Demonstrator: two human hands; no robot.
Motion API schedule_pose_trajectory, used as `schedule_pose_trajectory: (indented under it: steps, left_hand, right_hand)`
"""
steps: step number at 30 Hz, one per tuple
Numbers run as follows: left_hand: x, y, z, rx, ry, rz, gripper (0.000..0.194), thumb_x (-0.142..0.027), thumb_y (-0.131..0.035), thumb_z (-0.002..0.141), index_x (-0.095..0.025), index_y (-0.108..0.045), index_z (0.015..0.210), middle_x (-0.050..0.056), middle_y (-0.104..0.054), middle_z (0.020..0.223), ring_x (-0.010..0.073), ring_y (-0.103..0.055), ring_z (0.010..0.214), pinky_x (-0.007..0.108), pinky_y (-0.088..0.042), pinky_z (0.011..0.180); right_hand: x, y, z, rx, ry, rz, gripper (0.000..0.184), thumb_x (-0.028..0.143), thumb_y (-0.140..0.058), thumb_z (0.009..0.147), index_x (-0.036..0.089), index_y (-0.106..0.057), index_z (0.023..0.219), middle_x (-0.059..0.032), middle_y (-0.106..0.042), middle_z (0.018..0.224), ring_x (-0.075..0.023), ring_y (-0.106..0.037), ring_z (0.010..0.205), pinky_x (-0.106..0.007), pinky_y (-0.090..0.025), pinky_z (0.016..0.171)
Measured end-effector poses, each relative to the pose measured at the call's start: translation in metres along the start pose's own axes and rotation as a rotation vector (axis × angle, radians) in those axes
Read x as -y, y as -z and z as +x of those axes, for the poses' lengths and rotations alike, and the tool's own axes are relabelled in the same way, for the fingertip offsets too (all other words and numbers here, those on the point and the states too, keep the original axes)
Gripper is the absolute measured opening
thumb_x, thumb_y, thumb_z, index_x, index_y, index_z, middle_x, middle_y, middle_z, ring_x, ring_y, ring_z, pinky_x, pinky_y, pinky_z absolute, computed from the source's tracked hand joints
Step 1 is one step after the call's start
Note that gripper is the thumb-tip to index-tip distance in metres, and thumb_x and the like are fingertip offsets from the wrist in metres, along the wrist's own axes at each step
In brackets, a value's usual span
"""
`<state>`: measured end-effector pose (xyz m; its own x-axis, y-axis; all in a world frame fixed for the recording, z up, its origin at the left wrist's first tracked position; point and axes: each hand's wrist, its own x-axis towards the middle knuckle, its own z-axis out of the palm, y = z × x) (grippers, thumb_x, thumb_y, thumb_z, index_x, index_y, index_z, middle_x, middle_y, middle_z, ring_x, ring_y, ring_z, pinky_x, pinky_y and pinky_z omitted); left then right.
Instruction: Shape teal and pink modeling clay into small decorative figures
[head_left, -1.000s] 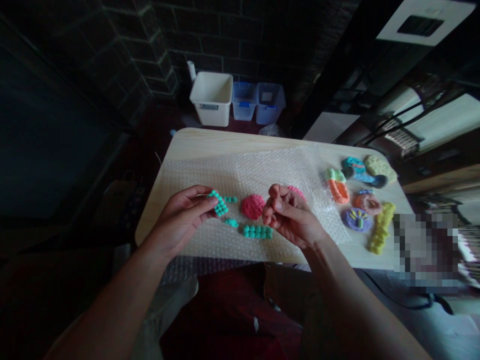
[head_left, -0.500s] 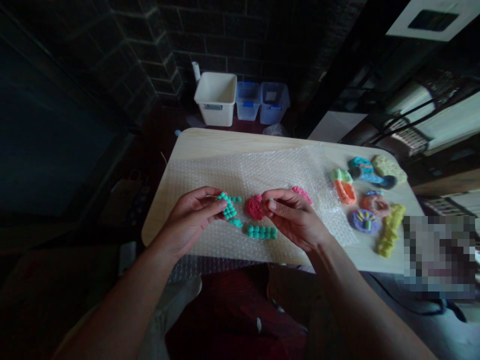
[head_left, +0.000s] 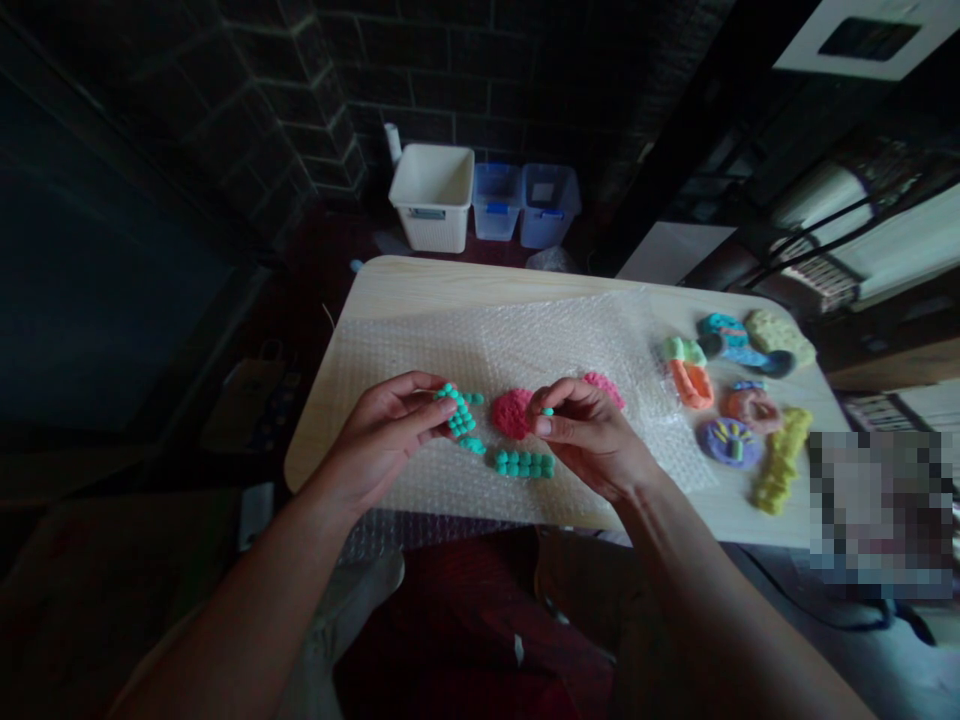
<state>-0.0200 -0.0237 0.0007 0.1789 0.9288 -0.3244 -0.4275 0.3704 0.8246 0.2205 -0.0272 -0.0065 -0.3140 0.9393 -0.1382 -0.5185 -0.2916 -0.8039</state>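
Between thumb and fingers, my left hand [head_left: 394,425] grips a piece made of small green clay balls [head_left: 459,412] pressed together in rows. My right hand [head_left: 589,435] pinches one small green clay ball [head_left: 547,411] between thumb and fingertip, above the bubble wrap. Just left of the right fingertips lies a red lump of clay [head_left: 511,413], partly covered by them. Below it on the wrap is a two-row block of green balls [head_left: 524,465]. A small green clump [head_left: 472,445] and a short row of green balls [head_left: 473,398] show beside the left hand. Behind the right hand sits a pink clay piece [head_left: 604,388].
Bubble wrap [head_left: 405,345] covers much of the pale table [head_left: 450,280]. On its right side are an orange and green clay piece [head_left: 688,375], a purple disc [head_left: 729,443], a yellow strip [head_left: 784,465] and others. A white bin [head_left: 435,225] and blue-tinted boxes [head_left: 550,215] stand beyond.
My right thumb and fingertip have turned and shifted slightly, so the small green ball between them now shows clearly. The left hand and its green piece have barely moved.
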Motion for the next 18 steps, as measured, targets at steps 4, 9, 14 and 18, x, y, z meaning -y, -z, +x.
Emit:
schedule_pose_trajectory:
  steps: [4, 9, 14, 18]
  left_hand:
    - [0.0009, -0.0012, 0.0009, 0.006, -0.002, -0.009, 0.03, -0.021, -0.1, 0.069, -0.016, -0.079, 0.09, 0.004, -0.082, 0.082, 0.0137, -0.077, 0.072, 0.021, -0.06, 0.069]
    - [0.0005, -0.0034, 0.001, -0.002, 0.005, 0.0, 0.031, -0.021, -0.1, 0.069, -0.016, -0.079, 0.09, 0.004, -0.082, 0.083, 0.014, -0.077, 0.073, 0.022, -0.06, 0.069]
    - [0.0015, -0.0037, 0.0014, 0.008, 0.001, -0.004, 0.028, -0.021, -0.099, 0.071, -0.016, -0.079, 0.09, 0.004, -0.082, 0.083, 0.0142, -0.077, 0.074, 0.023, -0.06, 0.07]
    - [0.002, -0.0033, 0.0014, 0.006, 0.005, -0.004, 0.029, -0.02, -0.099, 0.07, -0.016, -0.078, 0.089, 0.004, -0.082, 0.084, 0.0146, -0.076, 0.075, 0.024, -0.061, 0.072]
  right_hand:
    - [0.0, 0.0024, -0.0016, -0.032, -0.016, -0.028, 0.024, 0.033, -0.105, 0.066, 0.023, -0.084, 0.073, 0.0026, -0.074, 0.062, -0.0055, -0.057, 0.05, -0.017, -0.042, 0.048]
    - [0.0003, 0.0054, -0.0027, -0.073, -0.065, -0.074, 0.042, 0.058, -0.093, 0.079, 0.02, -0.081, 0.064, -0.0017, -0.072, 0.057, -0.0075, -0.058, 0.046, -0.017, -0.038, 0.041]
    - [0.0021, 0.0039, -0.0034, -0.005, -0.091, -0.037, 0.03, 0.049, -0.092, 0.085, 0.02, -0.087, 0.082, -0.004, -0.08, 0.074, -0.0083, -0.065, 0.058, -0.017, -0.049, 0.051]
    - [0.0026, 0.0027, -0.0043, 0.027, -0.1, -0.005, 0.021, 0.035, -0.094, 0.084, 0.022, -0.089, 0.098, -0.0036, -0.083, 0.088, -0.0097, -0.071, 0.073, -0.019, -0.057, 0.068]
